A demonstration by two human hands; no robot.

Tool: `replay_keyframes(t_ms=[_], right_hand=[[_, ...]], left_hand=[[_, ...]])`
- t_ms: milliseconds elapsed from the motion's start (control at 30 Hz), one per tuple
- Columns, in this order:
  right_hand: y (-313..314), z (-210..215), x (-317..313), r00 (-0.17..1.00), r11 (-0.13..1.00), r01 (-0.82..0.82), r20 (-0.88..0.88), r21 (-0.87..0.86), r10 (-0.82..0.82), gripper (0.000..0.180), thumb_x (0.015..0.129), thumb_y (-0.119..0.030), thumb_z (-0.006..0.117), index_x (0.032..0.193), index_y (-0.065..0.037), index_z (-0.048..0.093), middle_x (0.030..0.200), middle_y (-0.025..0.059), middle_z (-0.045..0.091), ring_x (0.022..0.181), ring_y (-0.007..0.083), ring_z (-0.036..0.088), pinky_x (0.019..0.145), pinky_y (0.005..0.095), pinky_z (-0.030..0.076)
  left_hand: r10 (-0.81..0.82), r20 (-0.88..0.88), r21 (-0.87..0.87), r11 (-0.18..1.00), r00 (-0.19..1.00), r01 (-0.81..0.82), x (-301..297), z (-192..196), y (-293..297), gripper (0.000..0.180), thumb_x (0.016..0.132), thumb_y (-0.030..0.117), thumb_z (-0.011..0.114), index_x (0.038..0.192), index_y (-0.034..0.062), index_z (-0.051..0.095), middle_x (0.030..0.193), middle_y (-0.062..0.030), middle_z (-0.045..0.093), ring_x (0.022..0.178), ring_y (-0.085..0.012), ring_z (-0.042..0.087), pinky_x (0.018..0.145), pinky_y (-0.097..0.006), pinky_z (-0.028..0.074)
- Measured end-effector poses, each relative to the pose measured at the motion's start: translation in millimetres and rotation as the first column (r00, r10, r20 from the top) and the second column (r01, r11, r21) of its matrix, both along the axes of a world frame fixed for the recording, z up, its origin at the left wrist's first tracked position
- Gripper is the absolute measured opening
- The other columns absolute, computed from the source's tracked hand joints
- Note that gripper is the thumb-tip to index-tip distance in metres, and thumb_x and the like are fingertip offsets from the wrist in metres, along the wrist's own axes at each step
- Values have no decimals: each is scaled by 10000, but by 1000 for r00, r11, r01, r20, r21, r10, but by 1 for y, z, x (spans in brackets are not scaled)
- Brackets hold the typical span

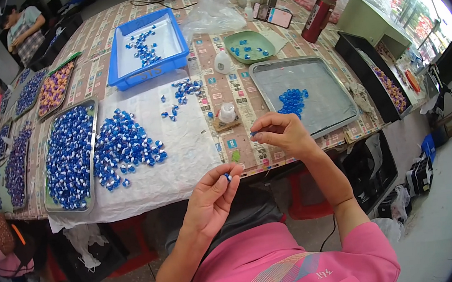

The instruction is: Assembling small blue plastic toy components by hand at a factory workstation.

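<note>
Pinching one small bead at the near edge

The blue-and-white bead [228,177] sits in the left grip [209,199], between thumb and fingertips, by the counter's [239,97] near edge. The right grip [288,135] pinches one blue piece [253,134], too small to make out. The bead looks light, hard and smooth, likely to slip or roll; best held by its sides.

Count: one blue tub [177,64], one green dish [265,47], one clear-bead tray [316,80]; the loose heap [126,144] defies counting.
</note>
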State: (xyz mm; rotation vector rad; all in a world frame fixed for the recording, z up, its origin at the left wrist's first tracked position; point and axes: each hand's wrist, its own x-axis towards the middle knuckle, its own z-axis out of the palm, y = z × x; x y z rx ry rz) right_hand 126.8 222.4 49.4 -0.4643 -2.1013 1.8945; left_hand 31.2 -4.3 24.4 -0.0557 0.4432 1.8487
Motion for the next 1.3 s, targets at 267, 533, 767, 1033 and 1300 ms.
replay_keyframes(t_ms=[267, 533, 767, 1033, 1300], right_hand=[[-14, 12, -37, 999, 997, -33, 46, 74, 29, 148, 827, 14, 652, 974, 29, 648, 930, 34, 648, 857, 89, 625, 759, 214, 502], [-9, 13, -70, 998, 959, 60, -51, 276, -48, 141, 808, 12, 656, 949, 14, 666, 942, 28, 605, 790, 58, 581, 685, 201, 473], [-12, 22, -90, 998, 747, 59, -31, 662, -51, 158, 774, -38, 670, 932, -28, 677, 891, 78, 658, 749, 139, 615, 660, 254, 484], [-8, 14, -99, 997, 599, 41, -74, 800, 30, 151, 765, -39, 663, 915, -56, 678, 882, 95, 665, 756, 219, 620, 655, 314, 494], [-24, 25, -84, 994, 692, 52, -105, 720, 35, 168, 745, -6, 671, 907, -48, 683, 873, 87, 671, 745, 169, 623, 655, 269, 487]], left_hand=[[87, -31, 33, 996, 996, -86, -16, -7, -14, 251, 923, 11, 518, 1170, -27, 539, 1147, -138, 593, 1072, -203, 597, 936, -267, 517], [43, 39, 49, 998, 998, -45, -25, -13, -24, 244, 930, 38, 519, 1171, 2, 537, 1120, -119, 595, 985, -189, 631, 832, -264, 564], [80, 39, -1, 997, 996, -80, -29, -8, -28, 225, 936, 62, 519, 1145, -21, 531, 1111, -131, 597, 979, -199, 631, 843, -271, 560], [44, 23, -2, 999, 999, -43, -32, -2, -29, 213, 912, 23, 535, 1117, -34, 554, 1066, -128, 617, 999, -195, 624, 895, -268, 534], [100, -3, 9, 995, 995, -100, -32, -6, -24, 240, 886, -38, 560, 1124, -11, 566, 1075, -144, 624, 994, -166, 623, 905, -248, 526]])
